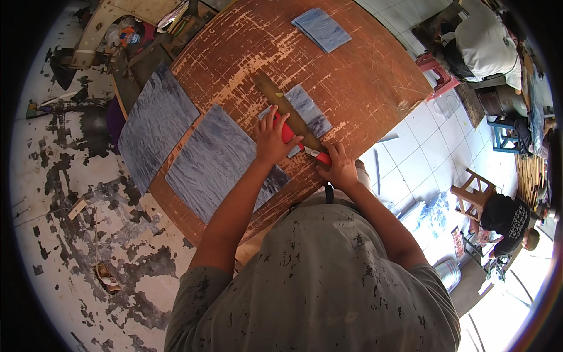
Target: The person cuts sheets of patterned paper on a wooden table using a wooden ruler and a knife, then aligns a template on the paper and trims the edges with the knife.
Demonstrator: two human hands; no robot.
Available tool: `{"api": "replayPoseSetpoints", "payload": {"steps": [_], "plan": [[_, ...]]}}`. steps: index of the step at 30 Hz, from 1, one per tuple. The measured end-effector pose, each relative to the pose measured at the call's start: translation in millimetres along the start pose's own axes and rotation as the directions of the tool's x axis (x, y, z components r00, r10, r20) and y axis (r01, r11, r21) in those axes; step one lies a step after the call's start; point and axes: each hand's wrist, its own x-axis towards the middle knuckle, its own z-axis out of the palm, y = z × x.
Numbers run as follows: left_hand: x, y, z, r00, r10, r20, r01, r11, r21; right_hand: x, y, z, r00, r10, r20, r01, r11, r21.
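Note:
A long brownish straightedge (298,122) lies slantwise over a small blue-grey marbled sheet (309,110) on the table. My left hand (271,141) bears down on a red grip-like piece (286,130) lying along the straightedge, its fingers around it. Whether the red piece is fixed to the straightedge, I cannot tell. My right hand (342,169) is closed on a red-handled cutter knife (322,158) near the straightedge's close end. The knife's pale blade points left, toward my left thumb. Part of the marbled sheet shows beyond the straightedge, and a strip peeks out beneath my left hand.
Two large marbled sheets (220,161) (158,120) lie on the left of the scratched brown table (381,70). A stack of small marbled pieces (321,29) sits at the far side. Right, on the tiled floor, are stools (472,192) and other people (507,226).

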Motion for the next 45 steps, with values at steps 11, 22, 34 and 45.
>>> {"api": "replayPoseSetpoints", "payload": {"steps": [11, 22, 34, 45], "plan": [[-0.8, 1.3, 2.1, 0.999, -0.038, 0.018, 0.037, 0.999, 0.037, -0.4, -0.4, -0.1, 1.0, 0.006, 0.027, -0.006, 1.0, 0.008], [-0.5, 1.8, 1.8, 0.999, -0.039, 0.015, 0.039, 0.999, 0.021, -0.9, 2.2, 1.4, 0.999, -0.01, 0.032, 0.01, 1.0, -0.014], [-0.9, 3.1, 2.4, 0.999, -0.039, 0.017, 0.038, 0.998, 0.045, -0.3, 3.9, 0.2, 0.999, -0.011, 0.035, 0.011, 1.0, 0.003], [-0.8, -0.5, 2.6, 0.999, -0.037, 0.01, 0.036, 0.998, 0.049, 2.0, 1.4, -0.8, 0.999, 0.0, 0.045, 0.0, 1.0, 0.001]]}}
